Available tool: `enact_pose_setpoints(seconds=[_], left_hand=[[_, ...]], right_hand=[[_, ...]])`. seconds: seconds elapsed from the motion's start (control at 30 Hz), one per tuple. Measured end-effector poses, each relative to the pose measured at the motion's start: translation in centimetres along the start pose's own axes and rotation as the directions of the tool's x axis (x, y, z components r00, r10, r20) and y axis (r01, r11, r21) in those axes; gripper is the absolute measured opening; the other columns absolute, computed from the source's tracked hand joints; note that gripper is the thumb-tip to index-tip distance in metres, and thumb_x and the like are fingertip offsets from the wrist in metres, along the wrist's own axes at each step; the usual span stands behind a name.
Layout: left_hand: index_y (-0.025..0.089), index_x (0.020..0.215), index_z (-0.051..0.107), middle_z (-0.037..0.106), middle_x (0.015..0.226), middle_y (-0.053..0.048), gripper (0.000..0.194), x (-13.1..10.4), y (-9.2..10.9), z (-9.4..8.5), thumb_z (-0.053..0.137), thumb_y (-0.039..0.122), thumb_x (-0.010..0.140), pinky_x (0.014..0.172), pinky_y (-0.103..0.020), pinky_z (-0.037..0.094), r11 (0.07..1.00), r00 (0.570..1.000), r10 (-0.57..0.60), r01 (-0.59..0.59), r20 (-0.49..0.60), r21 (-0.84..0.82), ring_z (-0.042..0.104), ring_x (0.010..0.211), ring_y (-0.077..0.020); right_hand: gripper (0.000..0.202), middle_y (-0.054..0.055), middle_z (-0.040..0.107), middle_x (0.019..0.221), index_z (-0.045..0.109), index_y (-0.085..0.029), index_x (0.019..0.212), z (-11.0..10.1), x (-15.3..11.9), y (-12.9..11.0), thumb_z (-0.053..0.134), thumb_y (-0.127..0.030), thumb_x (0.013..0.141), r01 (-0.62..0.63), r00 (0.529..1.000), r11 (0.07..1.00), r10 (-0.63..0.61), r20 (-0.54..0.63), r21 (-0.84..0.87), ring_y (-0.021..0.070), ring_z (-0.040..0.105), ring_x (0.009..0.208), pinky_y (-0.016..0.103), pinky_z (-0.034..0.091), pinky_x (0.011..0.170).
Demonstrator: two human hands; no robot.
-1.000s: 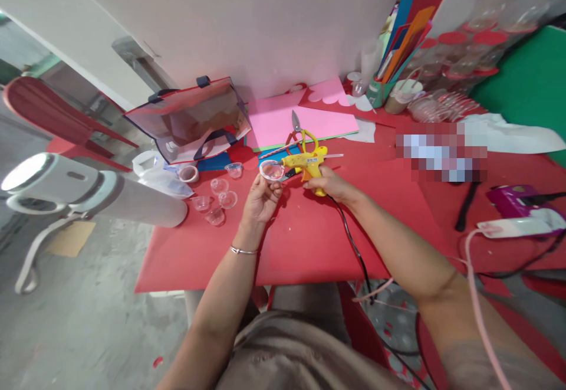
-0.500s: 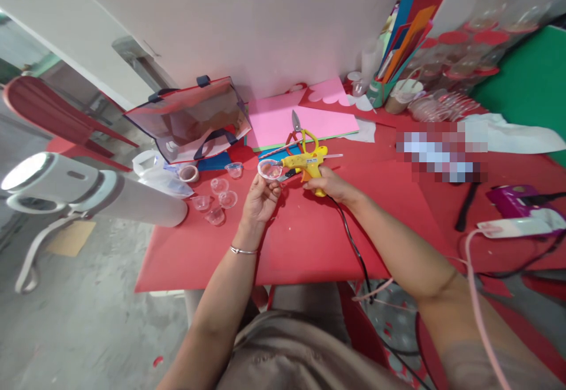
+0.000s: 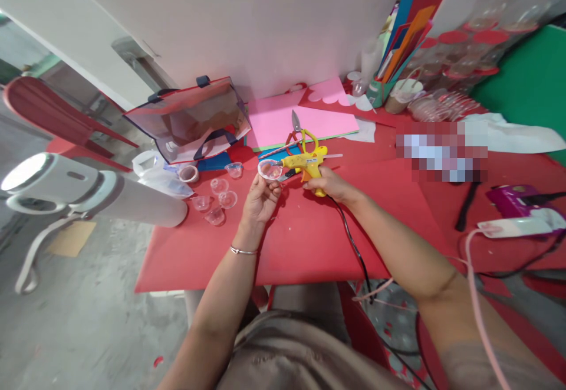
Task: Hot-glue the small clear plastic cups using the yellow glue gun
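Observation:
Between the fingertips of my left hand [image 3: 262,199] is a small clear plastic cup [image 3: 270,170], its round mouth tipped toward me. My right hand [image 3: 331,184] is wrapped round the handle of a yellow glue gun [image 3: 312,164]. The gun's nozzle points left and reaches the cup's rim; whether it touches is too small to tell. A clear glue stick [image 3: 333,156] pokes out of the gun's back end. Left of my left hand, several more clear cups [image 3: 227,199] lie on the red tabletop [image 3: 305,242]. Scissors with yellow handles [image 3: 311,140] rest just behind the gun.
A tumbler [image 3: 128,192] and a see-through bag [image 3: 198,121] stand on the left. Pink paper sheets [image 3: 283,121] lie at the back. The gun's black cord [image 3: 351,236] drops over the front edge. A purple power box [image 3: 515,204] and stacked jars [image 3: 451,53] are on the right.

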State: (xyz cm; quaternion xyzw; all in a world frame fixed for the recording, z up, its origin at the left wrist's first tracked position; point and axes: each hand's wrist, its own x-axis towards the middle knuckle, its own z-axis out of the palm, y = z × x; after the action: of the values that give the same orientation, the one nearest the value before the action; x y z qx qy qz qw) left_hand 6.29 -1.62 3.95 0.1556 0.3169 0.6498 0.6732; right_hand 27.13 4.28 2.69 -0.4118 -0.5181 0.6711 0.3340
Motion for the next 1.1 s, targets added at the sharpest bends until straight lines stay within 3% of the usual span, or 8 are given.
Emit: enact_pose_setpoints(seconds=[0.5,0.8,1.1], left_hand=[[0.023,0.126,0.068,0.06,0.075,0.004,0.037,0.09,-0.02,-0.28,0.081,0.028,0.092,0.065,-0.015,0.052,1.0,1.0,0.011,-0.011,-0.003,0.013,0.06,0.067,-0.0063],[0.019,0.117,0.07,0.06,0.074,0.004,0.024,-0.05,0.04,0.01,0.078,0.021,0.094,0.064,-0.014,0.051,1.0,1.0,-0.003,0.002,-0.018,-0.022,0.06,0.066,-0.0055],[0.02,0.12,0.069,0.06,0.074,0.004,0.031,0.07,-0.02,-0.22,0.081,0.025,0.092,0.065,-0.014,0.051,1.0,1.0,-0.001,0.001,-0.019,-0.005,0.06,0.066,-0.0056]], right_hand=[[0.027,-0.003,0.053,0.061,0.059,-0.022,0.074,0.1,-0.01,-0.13,0.078,-0.029,0.057,-0.005,1.0,1.0,0.005,-0.009,-0.024,0.0128,0.044,0.054,0.029,0.029,0.05],[0.028,-0.004,0.053,0.061,0.059,-0.021,0.075,0.14,-0.13,-0.22,0.077,-0.029,0.055,0.004,1.0,1.0,-0.004,-0.013,-0.015,0.0117,0.044,0.053,0.028,0.03,0.05],[0.027,-0.003,0.054,0.063,0.059,-0.022,0.077,-0.05,0.13,0.18,0.077,-0.029,0.058,0.0,1.0,1.0,0.0,-0.002,-0.027,0.0127,0.046,0.055,0.028,0.03,0.051]])
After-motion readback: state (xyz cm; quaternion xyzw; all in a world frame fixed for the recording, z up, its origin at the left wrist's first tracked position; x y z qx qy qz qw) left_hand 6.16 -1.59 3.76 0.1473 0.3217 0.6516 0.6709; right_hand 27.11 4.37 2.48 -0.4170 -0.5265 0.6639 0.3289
